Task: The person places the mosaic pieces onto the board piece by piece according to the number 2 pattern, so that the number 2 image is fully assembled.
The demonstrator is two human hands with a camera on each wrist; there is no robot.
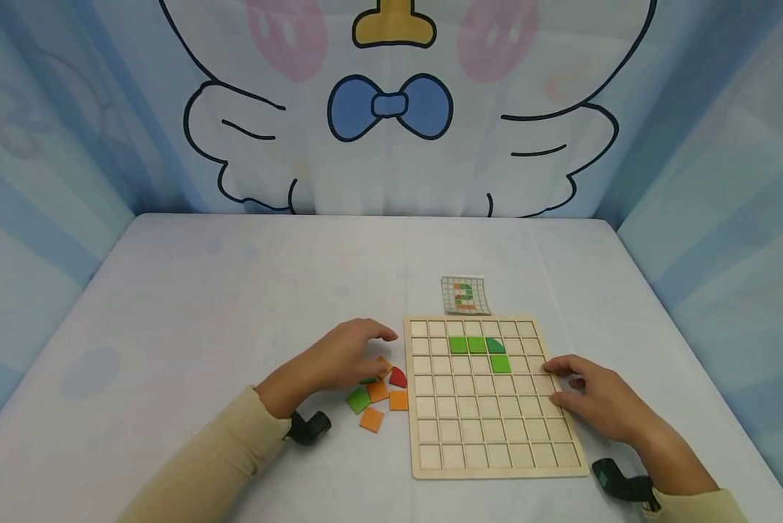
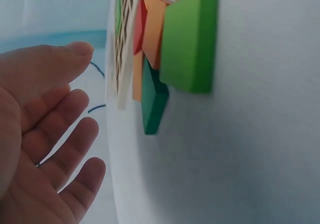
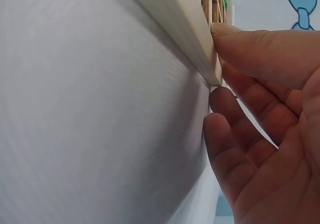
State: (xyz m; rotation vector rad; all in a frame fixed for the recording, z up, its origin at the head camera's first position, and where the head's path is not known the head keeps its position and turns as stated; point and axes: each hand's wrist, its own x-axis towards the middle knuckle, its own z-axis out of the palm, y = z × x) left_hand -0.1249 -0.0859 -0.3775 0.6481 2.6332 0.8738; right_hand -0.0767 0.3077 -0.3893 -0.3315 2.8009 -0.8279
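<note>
While I am watching from a distance, the left hand (image 1: 341, 356) is hovering just left of the board (image 1: 475, 434), its fingers loosely spread and holding nothing. Near it, several orange squares (image 1: 371, 419), a red piece (image 1: 398, 377), a loose green square (image 1: 359, 399) and a loose dark green piece (image 2: 154, 100) are lying on the white table (image 1: 267, 283). The right hand (image 1: 603, 399) is resting at the board's right edge, its fingers slightly bent, thumb touching the wood. Towards the board's far side, two green tiles (image 1: 458, 345) are lying in a row with a rounded tile (image 1: 495, 346) on their right; another green tile (image 1: 500, 364) is sitting just nearer. Beyond the far edge, a patterned card (image 1: 466, 295) is lying.
</note>
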